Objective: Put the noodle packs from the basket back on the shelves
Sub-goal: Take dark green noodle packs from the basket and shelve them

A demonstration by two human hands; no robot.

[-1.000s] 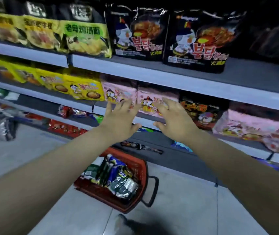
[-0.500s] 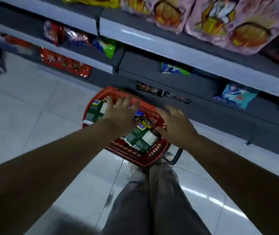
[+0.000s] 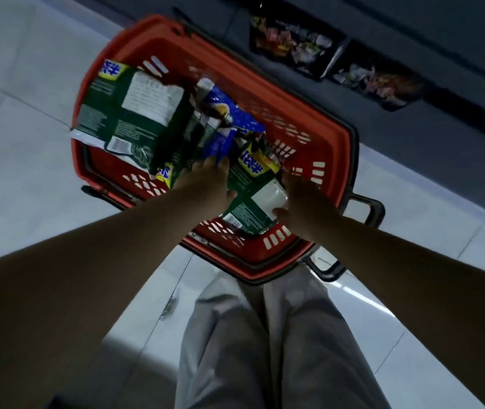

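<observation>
Basket: the red basket (image 3: 335, 149) sits on the floor (image 3: 23, 160) at the person's feet, with the lowest shelf (image 3: 430, 137) just beyond it.
Pack in play: the near green pack (image 3: 250, 199) lies back-side up in the basket's near right corner, between the two hands.
Long axis: it runs away from the person toward the shelf; the yellow-and-blue label end points shelfward and the barcode end points back at the person.
Right hand: the right hand (image 3: 306, 202) is at the pack's right edge with its thumb on the white panel. It appears to be gripping the pack and looks the better placed of the two.
Left hand: the left hand (image 3: 206, 181) is at the pack's left edge, its fingertips lost against the blue pack (image 3: 223, 113). I can't tell if it holds anything.
Others: a big green pack (image 3: 135, 113) leans at the far left end.
Next, I'd guess: lift it clear, keeping the label end forward.
</observation>
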